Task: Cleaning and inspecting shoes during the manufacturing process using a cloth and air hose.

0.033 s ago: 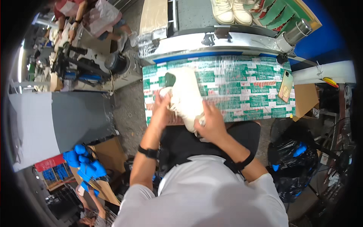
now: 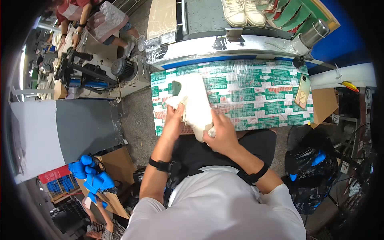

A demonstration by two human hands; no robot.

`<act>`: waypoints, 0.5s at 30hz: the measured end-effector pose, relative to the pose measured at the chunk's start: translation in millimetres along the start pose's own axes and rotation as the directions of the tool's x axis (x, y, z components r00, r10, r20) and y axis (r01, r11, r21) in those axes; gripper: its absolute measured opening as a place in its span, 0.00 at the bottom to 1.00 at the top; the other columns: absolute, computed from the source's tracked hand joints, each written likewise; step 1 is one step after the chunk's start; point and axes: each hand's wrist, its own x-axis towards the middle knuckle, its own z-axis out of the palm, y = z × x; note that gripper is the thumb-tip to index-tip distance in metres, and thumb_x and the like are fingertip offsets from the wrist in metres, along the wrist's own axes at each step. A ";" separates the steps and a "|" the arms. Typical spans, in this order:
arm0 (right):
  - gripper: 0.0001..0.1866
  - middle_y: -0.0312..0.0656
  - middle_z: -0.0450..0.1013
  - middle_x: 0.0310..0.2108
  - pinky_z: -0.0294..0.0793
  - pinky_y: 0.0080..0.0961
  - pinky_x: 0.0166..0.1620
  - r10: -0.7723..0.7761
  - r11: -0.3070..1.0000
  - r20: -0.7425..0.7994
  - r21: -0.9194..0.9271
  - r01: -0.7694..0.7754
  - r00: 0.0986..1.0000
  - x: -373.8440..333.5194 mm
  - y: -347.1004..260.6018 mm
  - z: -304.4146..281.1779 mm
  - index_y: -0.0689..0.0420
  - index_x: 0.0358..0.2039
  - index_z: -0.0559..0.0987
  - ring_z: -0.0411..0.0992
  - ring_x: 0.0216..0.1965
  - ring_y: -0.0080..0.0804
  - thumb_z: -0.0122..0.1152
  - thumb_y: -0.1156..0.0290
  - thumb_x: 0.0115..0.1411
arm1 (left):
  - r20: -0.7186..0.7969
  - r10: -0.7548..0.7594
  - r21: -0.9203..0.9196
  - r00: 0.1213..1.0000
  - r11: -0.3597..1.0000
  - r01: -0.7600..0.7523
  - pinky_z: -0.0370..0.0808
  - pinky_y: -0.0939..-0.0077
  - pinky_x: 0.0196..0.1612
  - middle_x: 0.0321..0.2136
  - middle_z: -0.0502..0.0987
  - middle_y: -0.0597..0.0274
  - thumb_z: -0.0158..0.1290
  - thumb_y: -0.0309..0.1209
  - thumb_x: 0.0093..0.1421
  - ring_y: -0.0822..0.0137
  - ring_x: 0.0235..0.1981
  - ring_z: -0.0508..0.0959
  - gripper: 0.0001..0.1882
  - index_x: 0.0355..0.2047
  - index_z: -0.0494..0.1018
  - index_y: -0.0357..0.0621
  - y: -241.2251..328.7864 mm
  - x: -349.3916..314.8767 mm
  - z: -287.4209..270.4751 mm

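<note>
A cream-white shoe (image 2: pixel 197 105) is held above the near left part of the bench, its dark green-lined opening toward the far left. My right hand (image 2: pixel 221 131) is closed around its near end, with the thumb lying on top. At the shoe's left side, my left hand (image 2: pixel 174 116) pinches a pale flap (image 2: pixel 173 101) below the opening; whether this is the tongue or a separate cloth I cannot tell. Glare washes out much of the shoe's upper.
The bench top (image 2: pixel 256 96) is covered in green-and-white printed tape. A phone (image 2: pixel 303 92) lies at its right end. Beyond a metal rail (image 2: pixel 200 53) stand more pale shoes (image 2: pixel 245 14). Black bags (image 2: pixel 310 176) sit to the right. Co-workers are at left.
My left hand and the shoe have shifted slightly toward me. The pale flap sits a little lower by the opening. My right hand keeps its grip on the near end.
</note>
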 end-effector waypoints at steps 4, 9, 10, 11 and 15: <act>0.41 0.57 0.76 0.49 0.78 0.49 0.57 -0.027 0.984 0.090 0.178 0.010 0.996 10.5 -0.9 -9.6 0.68 0.68 0.75 0.76 0.52 0.60 0.77 0.67 0.55 | -0.077 -0.231 0.064 0.970 0.970 0.236 0.83 0.62 0.60 0.59 0.84 0.51 0.68 0.34 0.72 0.59 0.57 0.85 0.30 0.69 0.74 0.40 11.5 19.5 -2.5; 0.36 0.55 0.75 0.53 0.75 0.53 0.59 -0.137 0.973 -0.070 -0.199 0.120 0.988 38.2 87.2 -44.0 0.64 0.64 0.79 0.75 0.54 0.56 0.76 0.64 0.56 | 0.085 0.219 0.452 0.972 0.861 -0.234 0.84 0.61 0.58 0.55 0.84 0.53 0.78 0.21 0.58 0.60 0.55 0.85 0.37 0.64 0.71 0.39 75.5 47.5 33.7; 0.36 0.55 0.75 0.55 0.75 0.54 0.60 -0.083 0.967 -0.087 -0.250 0.059 0.993 39.1 108.4 -53.7 0.62 0.64 0.79 0.75 0.55 0.56 0.76 0.64 0.56 | 0.175 0.317 0.584 0.932 0.729 -0.358 0.83 0.62 0.58 0.55 0.84 0.53 0.79 0.22 0.56 0.61 0.55 0.84 0.37 0.63 0.71 0.38 95.9 64.0 39.0; 0.36 0.55 0.75 0.55 0.75 0.54 0.60 -0.078 0.968 -0.091 -0.244 0.054 0.993 39.1 127.3 -63.3 0.62 0.64 0.79 0.75 0.55 0.56 0.76 0.64 0.56 | 0.308 0.383 0.660 0.871 0.573 -0.486 0.82 0.62 0.59 0.54 0.84 0.54 0.80 0.23 0.54 0.62 0.55 0.83 0.38 0.62 0.72 0.38 127.8 75.8 56.4; 0.33 0.55 0.75 0.55 0.75 0.54 0.58 0.017 0.921 -0.094 -0.386 -0.052 0.995 38.1 161.7 -82.7 0.59 0.63 0.81 0.74 0.54 0.56 0.76 0.63 0.57 | 0.636 0.396 0.700 0.663 0.067 -0.711 0.80 0.64 0.61 0.54 0.84 0.56 0.82 0.25 0.49 0.63 0.55 0.83 0.42 0.62 0.73 0.39 223.4 183.8 114.0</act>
